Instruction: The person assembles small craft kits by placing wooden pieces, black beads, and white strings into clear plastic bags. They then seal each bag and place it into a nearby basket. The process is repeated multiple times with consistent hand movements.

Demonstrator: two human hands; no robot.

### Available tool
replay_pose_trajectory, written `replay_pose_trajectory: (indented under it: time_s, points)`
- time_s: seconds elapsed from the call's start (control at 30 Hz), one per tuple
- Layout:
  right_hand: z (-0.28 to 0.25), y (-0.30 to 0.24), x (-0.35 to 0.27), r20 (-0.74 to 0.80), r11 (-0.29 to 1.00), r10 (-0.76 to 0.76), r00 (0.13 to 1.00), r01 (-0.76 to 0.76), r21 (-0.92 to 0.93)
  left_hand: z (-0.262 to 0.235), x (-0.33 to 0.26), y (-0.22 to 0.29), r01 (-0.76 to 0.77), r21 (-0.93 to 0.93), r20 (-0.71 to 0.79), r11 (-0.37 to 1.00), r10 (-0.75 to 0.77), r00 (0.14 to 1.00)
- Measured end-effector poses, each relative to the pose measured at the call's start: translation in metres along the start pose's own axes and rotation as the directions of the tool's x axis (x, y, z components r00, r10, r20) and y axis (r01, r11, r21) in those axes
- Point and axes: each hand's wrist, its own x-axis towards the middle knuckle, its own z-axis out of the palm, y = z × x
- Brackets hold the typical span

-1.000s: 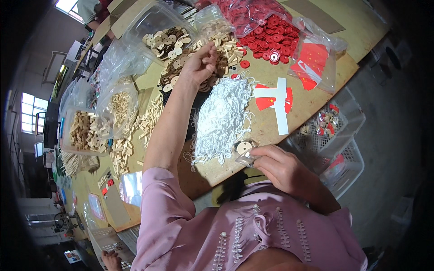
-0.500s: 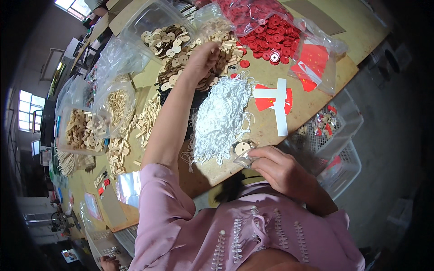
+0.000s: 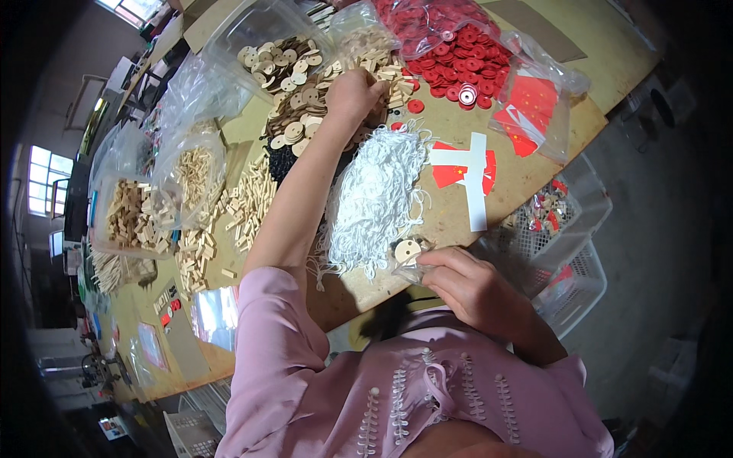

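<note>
Head view: our right hand (image 3: 482,294) is near the near-right end of the white string pile (image 3: 374,202), fingers nearly together, pinching a clear bag (image 3: 411,274) with a wooden disc (image 3: 407,250) in it. Our left hand (image 3: 353,97) is just past the string pile's far end, by the wooden blocks (image 3: 401,89) and wooden discs (image 3: 299,111), fingers curled; tips are hidden, so we honestly can't tell if they've grabbed anything. Red discs (image 3: 466,66) sit on the worktop (image 3: 450,210) beyond the string pile, off right.
</note>
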Motion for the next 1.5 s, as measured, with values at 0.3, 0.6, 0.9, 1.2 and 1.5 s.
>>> replay_pose_trajectory:
  time_s: [0.3, 0.6, 0.9, 1.2, 1.5]
  points:
    - [0.000, -0.001, -0.001, 0.002, 1.000, -0.011, 1.000, 0.011, 0.026, -0.016, 0.011, -0.046, 0.635, -0.729, 0.631, -0.255, 0.108, 0.768]
    - [-0.002, -0.008, -0.002, -0.036, 0.999, -0.041, 0.999, 0.041, -0.008, -0.035, -0.049, -0.006, 0.453, -0.472, 0.407, -0.756, 0.269, 0.873]
    - [-0.014, -0.017, 0.001, -0.115, 0.999, -0.031, 0.993, 0.027, -0.034, -0.073, -0.116, 0.023, 0.498, -0.356, 0.352, -0.790, 0.380, 0.855]
    - [0.003, -0.030, 0.014, -0.131, 0.965, -0.038, 0.991, 0.002, -0.261, -0.101, -0.208, 0.051, 0.312, -0.525, 0.376, -0.792, 0.114, 0.920]
    - [0.037, -0.068, 0.039, -0.139, 0.933, -0.053, 0.989, -0.001, -0.359, -0.113, -0.269, 0.098, -0.113, -0.960, -0.033, -0.255, -0.299, 0.954]
